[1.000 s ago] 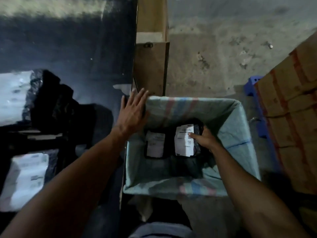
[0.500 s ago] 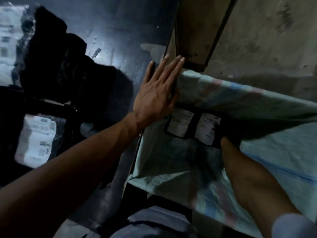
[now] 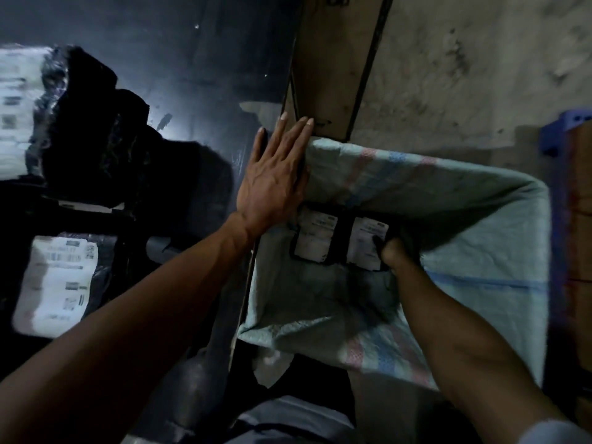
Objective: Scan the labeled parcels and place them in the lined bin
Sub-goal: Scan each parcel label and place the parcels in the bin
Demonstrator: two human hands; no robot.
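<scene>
The bin (image 3: 474, 251) is lined with a pale green woven sack with pink and blue stripes. Two black parcels with white labels lie side by side at its bottom: one on the left (image 3: 315, 240) and one on the right (image 3: 365, 245). My right hand (image 3: 395, 253) reaches deep into the bin and holds the right parcel at its right edge, thumb on the label. My left hand (image 3: 272, 174) lies flat with straight fingers on the bin's left rim. More labeled black parcels wait on the dark table, one at the left (image 3: 56, 283).
A heap of black bags (image 3: 96, 123) and another labeled parcel (image 3: 16, 107) sit at the table's far left. A cardboard box (image 3: 333, 59) stands behind the bin. Stacked cartons (image 3: 581, 235) and a blue crate (image 3: 557, 129) border the right side on the concrete floor.
The camera has swung left and lower. My right hand has lowered the parcel to the bin's bottom beside the other one. My left hand stays flat on the rim.
</scene>
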